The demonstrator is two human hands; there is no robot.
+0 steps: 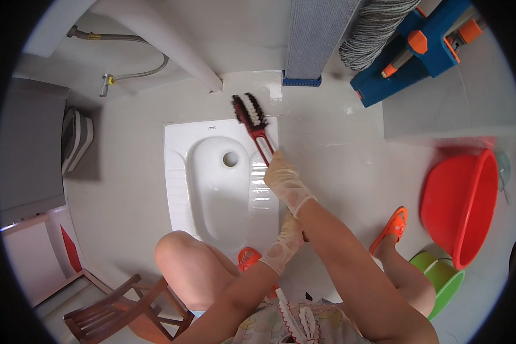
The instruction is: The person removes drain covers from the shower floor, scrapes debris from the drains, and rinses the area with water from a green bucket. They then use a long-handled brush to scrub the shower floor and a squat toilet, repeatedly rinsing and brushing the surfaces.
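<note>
A long-handled scrub brush (253,116) with dark red plastic and black and white bristles is held slanting over the right edge of a white ceramic squat toilet (178,167). My right hand (284,176), in a thin translucent glove, is closed around its handle. Lower down, my left hand (289,238), gloved too, grips near the handle's end, where a dark red tip shows. My right wrist partly hides the left hand's fingers. The brush head appears raised above the toilet's upper right corner; its exact height is unclear. The toilet's drain hole (230,159) is uncovered.
At right stand a red basin (443,206) and a green bucket (445,284). A wooden chair (133,307) is at lower left. Along the wall are a white pipe (176,51), a grey flat mop (311,43), a string mop (374,34) and a blue holder (395,77).
</note>
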